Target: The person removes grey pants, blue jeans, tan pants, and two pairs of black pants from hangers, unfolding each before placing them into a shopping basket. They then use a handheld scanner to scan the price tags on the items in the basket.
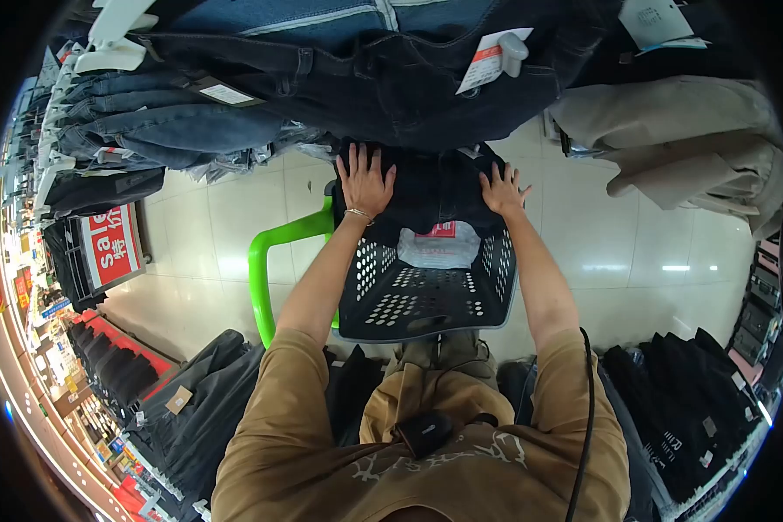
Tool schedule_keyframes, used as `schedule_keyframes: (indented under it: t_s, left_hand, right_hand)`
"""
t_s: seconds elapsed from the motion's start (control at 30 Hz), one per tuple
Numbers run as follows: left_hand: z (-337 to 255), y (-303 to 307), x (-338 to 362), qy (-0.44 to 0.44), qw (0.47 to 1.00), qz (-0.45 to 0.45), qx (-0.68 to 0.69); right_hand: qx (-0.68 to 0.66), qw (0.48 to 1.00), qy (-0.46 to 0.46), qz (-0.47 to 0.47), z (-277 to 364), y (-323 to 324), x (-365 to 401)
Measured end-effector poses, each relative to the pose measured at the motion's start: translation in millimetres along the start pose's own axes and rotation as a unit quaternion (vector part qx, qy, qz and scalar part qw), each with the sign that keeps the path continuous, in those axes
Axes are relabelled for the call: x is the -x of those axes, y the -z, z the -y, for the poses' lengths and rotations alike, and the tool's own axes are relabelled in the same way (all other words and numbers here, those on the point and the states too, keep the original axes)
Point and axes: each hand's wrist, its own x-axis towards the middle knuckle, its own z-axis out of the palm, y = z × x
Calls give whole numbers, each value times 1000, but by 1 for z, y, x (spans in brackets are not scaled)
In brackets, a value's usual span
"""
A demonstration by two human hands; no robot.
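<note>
A dark pair of trousers (428, 187) lies across the far end of a black shopping basket (400, 326) with round holes in its walls. My left hand (368, 181), with a bracelet at the wrist, rests flat on the cloth at the left side, fingers spread. On the right side, my right hand (503, 190) also lies flat on the cloth with its fingers apart. Below the trousers, inside the basket, is a clear plastic-wrapped package (438, 247) with a red label. A bright green handle (263, 261) stands out at the basket's left.
Dark jeans (391, 83) with a red-and-white price tag (485, 65) hang just beyond the basket. Grey-beige trousers (679, 122) hang at right, blue jeans (157, 117) at left. A red sale sign (110, 246) stands at left. Dark clothes (679, 409) lie behind me at right.
</note>
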Motion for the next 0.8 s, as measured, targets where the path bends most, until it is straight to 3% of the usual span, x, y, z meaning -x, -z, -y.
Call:
schedule_keyframes:
  t_s: [0.07, 0.23, 0.3, 0.37, 0.43, 0.47, 0.53, 0.73, 0.8]
  left_hand:
    - [-4, 4, 3, -6, 999, -37, 3]
    - [-35, 117, 62, 57, 941, -154, 297]
    - [-29, 174, 106, 80, 929, -195, 306]
    - [5, 216, 140, 63, 937, -267, 218]
    - [27, 247, 157, 178, 953, -218, 114]
    - [45, 238, 166, 173, 953, -220, 117]
    - [81, 200, 185, 230, 951, -41, 200]
    - [100, 187, 196, 72, 967, -46, 241]
    - [97, 194, 197, 67, 965, -35, 250]
  right_hand:
    - [-21, 998, -20, -50, -4, -2, 15]
    - [-210, 961, -60, -170, -28, -10, 98]
    - [-272, 938, -75, -200, -45, -20, 142]
    - [-306, 923, -53, -229, -66, -37, 180]
    - [-306, 921, -60, -232, -84, -45, 215]
    - [-310, 921, -63, -227, -90, -50, 229]
    - [-331, 914, -83, -217, -105, -63, 251]
    - [-329, 918, -129, -182, -128, -92, 305]
    - [-314, 923, -135, -179, -143, -118, 315]
